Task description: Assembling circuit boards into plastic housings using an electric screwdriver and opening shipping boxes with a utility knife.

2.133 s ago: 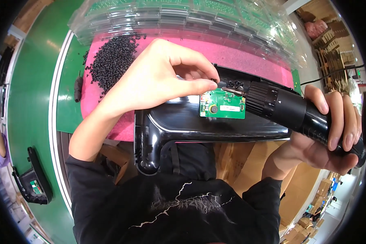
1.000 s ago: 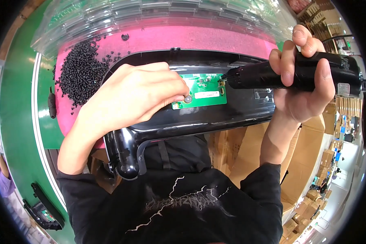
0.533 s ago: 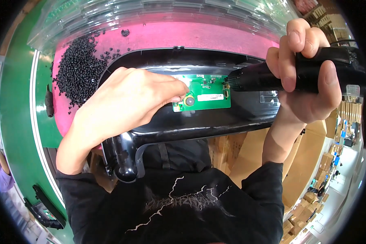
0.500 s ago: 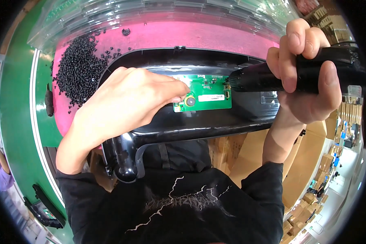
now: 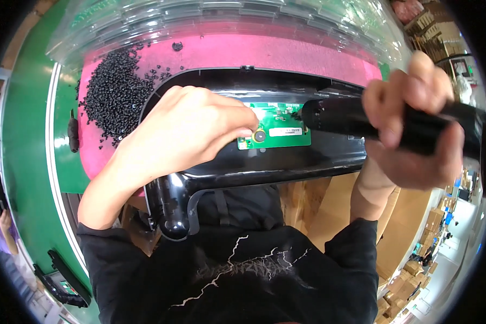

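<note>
A green circuit board (image 5: 286, 139) with a white label and a round component lies inside a glossy black plastic housing (image 5: 264, 167). My left hand (image 5: 194, 127) reaches over the housing, its thumb and fingers pinched together at the board's left end. Whatever is between those fingertips is hidden. My right hand (image 5: 416, 129), slightly blurred, is wrapped around a thick black electric screwdriver (image 5: 340, 116). The screwdriver's nose points left at the board's right end; its tip is too hard to see to tell whether it touches.
A heap of small black screws (image 5: 110, 92) covers the left of a pink mat (image 5: 286, 51). Clear plastic trays (image 5: 221, 21) are stacked behind. A dark-handled tool (image 5: 73, 132) and another black housing (image 5: 65, 283) lie on the green bench. Cardboard (image 5: 399, 232) stands at the right.
My right hand has lowered a little and the screwdriver now tilts, its rear end down. The whole view has shifted slightly; my left hand stays at the board's left end.
</note>
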